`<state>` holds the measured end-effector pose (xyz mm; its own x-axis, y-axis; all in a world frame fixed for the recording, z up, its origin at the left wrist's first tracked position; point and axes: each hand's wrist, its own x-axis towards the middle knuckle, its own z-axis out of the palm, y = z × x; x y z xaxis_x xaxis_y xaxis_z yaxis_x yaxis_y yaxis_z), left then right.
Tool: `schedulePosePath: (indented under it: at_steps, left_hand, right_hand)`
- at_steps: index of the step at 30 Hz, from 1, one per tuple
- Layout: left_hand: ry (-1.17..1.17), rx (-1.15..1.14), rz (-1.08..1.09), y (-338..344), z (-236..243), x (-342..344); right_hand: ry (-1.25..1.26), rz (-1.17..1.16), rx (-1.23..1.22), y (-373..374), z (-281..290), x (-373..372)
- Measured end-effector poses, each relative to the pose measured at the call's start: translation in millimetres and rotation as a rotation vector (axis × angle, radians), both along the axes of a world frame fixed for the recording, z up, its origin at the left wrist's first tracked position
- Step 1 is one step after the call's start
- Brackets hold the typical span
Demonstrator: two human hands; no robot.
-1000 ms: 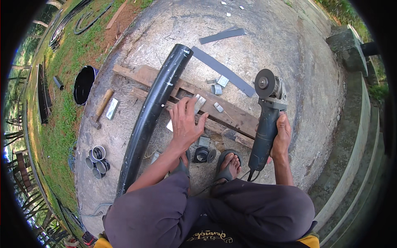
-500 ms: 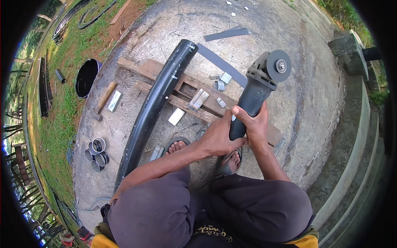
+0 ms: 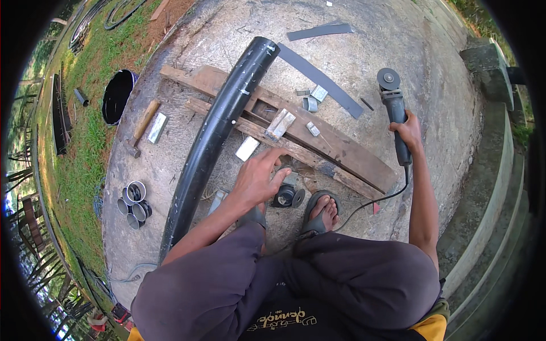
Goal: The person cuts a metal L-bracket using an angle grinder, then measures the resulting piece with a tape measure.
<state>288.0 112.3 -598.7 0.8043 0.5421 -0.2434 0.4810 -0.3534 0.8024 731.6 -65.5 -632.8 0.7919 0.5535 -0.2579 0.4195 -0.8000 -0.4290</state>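
Note:
On the right, my right hand (image 3: 407, 133) is wrapped round the body of a black angle grinder (image 3: 393, 109). Its disc end points away from me, and its cord (image 3: 364, 208) loops back toward my feet. My left hand (image 3: 260, 177) hovers in front of my left shin with thumb and fingers apart and nothing visible between them. Just beside it is a small black object with a round disc (image 3: 286, 195), partly covered by that hand. A long black pipe (image 3: 219, 125) slants across a wooden frame (image 3: 341, 149), left of that hand.
Metal blocks (image 3: 280, 124) lie on and around the frame. Grey flat strips (image 3: 320, 79) rest beyond it. A hammer (image 3: 143, 128), several short pipe rings (image 3: 135, 193) and a black bucket (image 3: 120, 98) stand on the left. Concrete steps (image 3: 489, 199) edge the right side.
Both hands held the grinder before; my left hand has let go and moved left. My right hand has carried the grinder out to the right, lower and farther from me.

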Motion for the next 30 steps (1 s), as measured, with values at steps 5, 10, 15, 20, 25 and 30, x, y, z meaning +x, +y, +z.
schedulePosePath:
  at_steps: [5, 10, 15, 20, 25, 30]
  left_hand:
    - [-0.001, 0.193, 0.112, 7.5, -16.6, -10.8]
    - [-0.03, 0.289, 0.157, 14.7, -29.6, -12.0]
    - [-0.181, 0.582, -0.035, 16.8, -22.0, 8.2]
    - [-0.263, 0.724, -0.197, 19.4, -27.8, 64.1]
    - [-0.195, 0.773, -0.257, 16.9, -37.1, 97.2]
    - [-0.087, 0.856, -0.387, 14.3, -51.9, 94.6]
  right_hand:
    - [0.281, -0.071, 0.048, -21.1, -24.8, 12.9]
    - [-0.054, 0.036, -0.132, -21.3, -31.7, 9.1]
    - [-0.177, 0.084, -0.275, -25.3, -35.8, -3.9]
    - [-0.308, -0.024, -0.08, -35.9, -60.5, -18.9]
    - [-0.307, -0.003, -0.033, -25.7, -64.2, -28.0]
    - [-0.334, -0.042, -0.073, -40.9, -65.5, -23.0]
